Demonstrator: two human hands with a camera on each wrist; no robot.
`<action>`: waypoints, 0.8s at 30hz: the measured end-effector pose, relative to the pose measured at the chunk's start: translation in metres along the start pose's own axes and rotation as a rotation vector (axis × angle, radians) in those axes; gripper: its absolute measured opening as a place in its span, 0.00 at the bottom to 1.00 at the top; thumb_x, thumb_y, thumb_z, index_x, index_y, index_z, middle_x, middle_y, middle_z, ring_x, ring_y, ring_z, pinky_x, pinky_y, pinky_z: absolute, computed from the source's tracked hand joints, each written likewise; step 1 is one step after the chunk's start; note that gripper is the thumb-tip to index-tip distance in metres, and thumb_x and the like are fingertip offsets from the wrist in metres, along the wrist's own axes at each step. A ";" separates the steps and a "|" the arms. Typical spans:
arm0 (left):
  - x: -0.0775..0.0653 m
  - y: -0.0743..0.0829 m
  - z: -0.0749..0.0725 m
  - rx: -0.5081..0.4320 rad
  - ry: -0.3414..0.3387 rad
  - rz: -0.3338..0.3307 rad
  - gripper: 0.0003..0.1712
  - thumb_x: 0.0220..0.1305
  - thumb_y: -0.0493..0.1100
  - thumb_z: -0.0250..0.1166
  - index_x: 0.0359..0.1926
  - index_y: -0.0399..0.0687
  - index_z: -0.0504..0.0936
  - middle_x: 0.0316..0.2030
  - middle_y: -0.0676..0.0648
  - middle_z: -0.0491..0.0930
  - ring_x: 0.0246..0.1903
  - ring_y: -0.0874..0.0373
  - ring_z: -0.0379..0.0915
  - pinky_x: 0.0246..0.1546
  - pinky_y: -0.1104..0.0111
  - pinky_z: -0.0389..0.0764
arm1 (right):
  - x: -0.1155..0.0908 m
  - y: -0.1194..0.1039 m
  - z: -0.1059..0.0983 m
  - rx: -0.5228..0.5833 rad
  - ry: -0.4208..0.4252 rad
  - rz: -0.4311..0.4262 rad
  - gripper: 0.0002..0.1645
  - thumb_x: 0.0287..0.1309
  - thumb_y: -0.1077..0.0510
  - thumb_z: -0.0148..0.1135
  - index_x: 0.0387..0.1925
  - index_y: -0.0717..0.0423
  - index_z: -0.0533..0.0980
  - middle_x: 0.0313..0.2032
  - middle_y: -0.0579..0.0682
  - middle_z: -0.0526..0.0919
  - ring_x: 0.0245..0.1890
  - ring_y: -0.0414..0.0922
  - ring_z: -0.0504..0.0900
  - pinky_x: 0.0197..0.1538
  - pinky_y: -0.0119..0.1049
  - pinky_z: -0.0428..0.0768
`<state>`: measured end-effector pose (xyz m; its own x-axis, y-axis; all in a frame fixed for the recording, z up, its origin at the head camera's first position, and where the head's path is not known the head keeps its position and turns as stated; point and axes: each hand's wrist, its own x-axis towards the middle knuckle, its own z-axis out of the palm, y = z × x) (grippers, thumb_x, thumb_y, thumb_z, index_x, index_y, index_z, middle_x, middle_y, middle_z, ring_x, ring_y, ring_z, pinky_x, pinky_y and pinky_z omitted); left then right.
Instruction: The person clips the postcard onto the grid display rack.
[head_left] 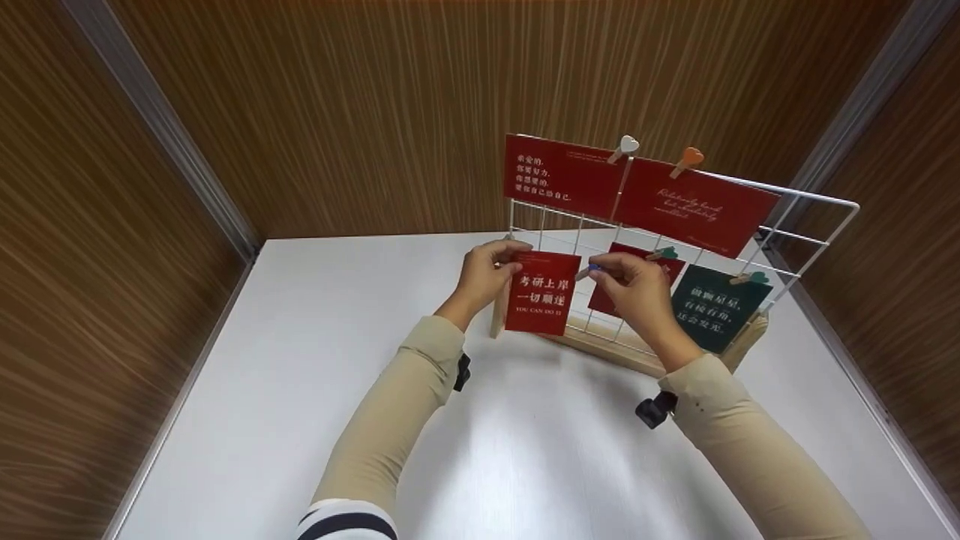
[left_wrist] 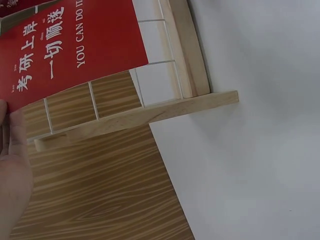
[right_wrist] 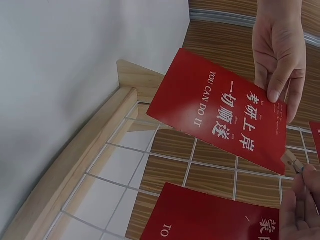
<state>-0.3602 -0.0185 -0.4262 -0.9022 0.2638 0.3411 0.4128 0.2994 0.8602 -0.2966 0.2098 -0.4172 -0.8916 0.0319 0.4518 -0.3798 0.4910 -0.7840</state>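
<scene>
My left hand (head_left: pixel 482 276) pinches a red card (head_left: pixel 544 304) with white lettering by its upper left edge, thumb in front. The card stands before the lower left of a white wire grid rack (head_left: pixel 796 214). Between thumb and fingertips, my right hand (head_left: pixel 637 289) pinches a small wooden clothespin (right_wrist: pixel 291 161) with a bit of blue on it. The clothespin's tip is at the card's upper right corner; whether it bites the card and wire, I cannot tell. In the left wrist view only part of the left hand (left_wrist: pixel 15 170) shows, beside the card.
Two red cards (head_left: pixel 562 176) hang along the grid's top with a white heart clothespin (head_left: pixel 627 145) and an orange one (head_left: pixel 688 159). Lower down are a partly hidden red card (head_left: pixel 606 300) and a dark green card (head_left: pixel 716 307). The wooden base (head_left: pixel 615 349) stands on a white table (head_left: pixel 337 322).
</scene>
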 end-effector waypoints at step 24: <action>0.019 0.014 0.005 -0.025 0.043 0.041 0.14 0.61 0.27 0.61 0.46 0.42 0.84 0.42 0.48 0.83 0.41 0.60 0.77 0.42 0.73 0.77 | 0.014 -0.009 0.011 -0.012 0.304 -0.146 0.07 0.57 0.63 0.66 0.38 0.60 0.83 0.35 0.47 0.85 0.31 0.38 0.82 0.34 0.24 0.76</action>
<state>-0.3713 -0.0045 -0.4100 -0.8895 0.2354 0.3917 0.4466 0.2658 0.8543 -0.3084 0.1962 -0.4088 -0.7129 0.2178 0.6666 -0.4934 0.5197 -0.6975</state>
